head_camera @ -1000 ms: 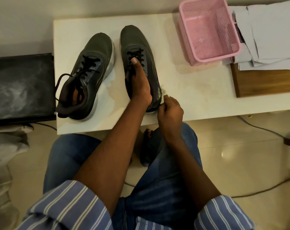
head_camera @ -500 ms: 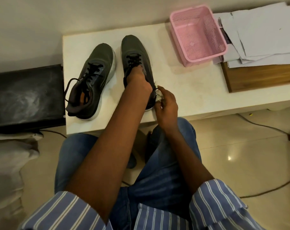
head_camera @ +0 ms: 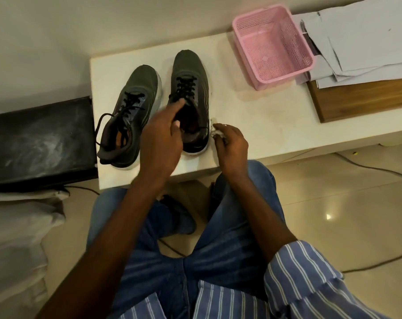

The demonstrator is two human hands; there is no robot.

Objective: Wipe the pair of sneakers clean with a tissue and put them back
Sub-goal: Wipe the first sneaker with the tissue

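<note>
Two dark grey sneakers with black laces stand side by side on the white table (head_camera: 253, 116), toes pointing away. The left sneaker (head_camera: 135, 93) is untouched, its lace loop hanging out. My left hand (head_camera: 161, 143) hovers over the collar of the right sneaker (head_camera: 190, 70), index finger stretched out to the tongue below the laces, the other fingers loose. My right hand (head_camera: 232, 146) grips a crumpled white tissue (head_camera: 216, 132) against the outer heel side of the right sneaker.
A pink mesh basket (head_camera: 285, 75) stands at the back right of the table, beside stacked papers (head_camera: 361, 42) on a wooden board (head_camera: 361, 100). A black box (head_camera: 39, 143) adjoins the table's left edge. Cables (head_camera: 368, 168) run across the tiled floor.
My left hand has come off the right sneaker's top and now only its index finger reaches the tongue. My right hand with the tissue has stayed at the heel side.
</note>
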